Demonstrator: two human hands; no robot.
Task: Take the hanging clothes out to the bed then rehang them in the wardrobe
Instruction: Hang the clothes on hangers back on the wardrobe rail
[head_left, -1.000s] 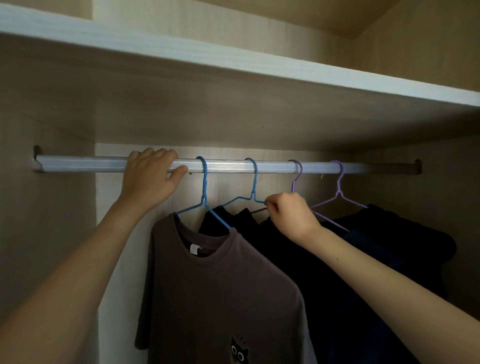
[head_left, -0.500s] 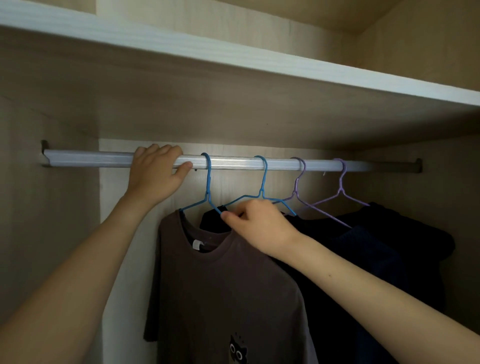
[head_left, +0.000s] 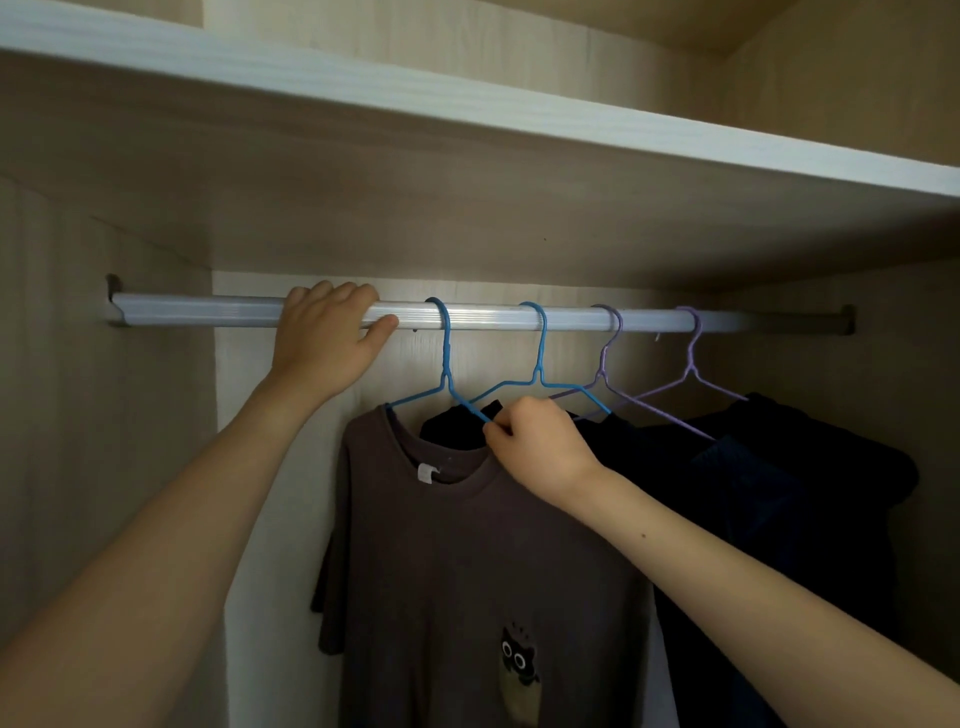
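Note:
A silver wardrobe rail (head_left: 197, 312) carries several hangers. On the first blue hanger (head_left: 445, 358) hangs a brown T-shirt (head_left: 467, 561) with an owl print. A second blue hanger (head_left: 540, 358) holds a black garment (head_left: 457, 423). Two purple hangers (head_left: 608, 358) (head_left: 691, 364) hold dark clothes (head_left: 779, 493) to the right. My left hand (head_left: 327, 343) grips the rail just left of the first hanger. My right hand (head_left: 540, 441) pinches the right arm of the first blue hanger at the brown T-shirt's collar.
A white-edged shelf (head_left: 467, 109) runs across above the rail. The wardrobe's left side panel (head_left: 104, 441) and right side panel (head_left: 935, 415) close in the space. The back panel (head_left: 270, 519) shows pale behind the clothes.
My right hand has moved left from the second blue hanger to the first one and closed on its arm by the brown T-shirt's collar. My left hand has stayed on the rail.

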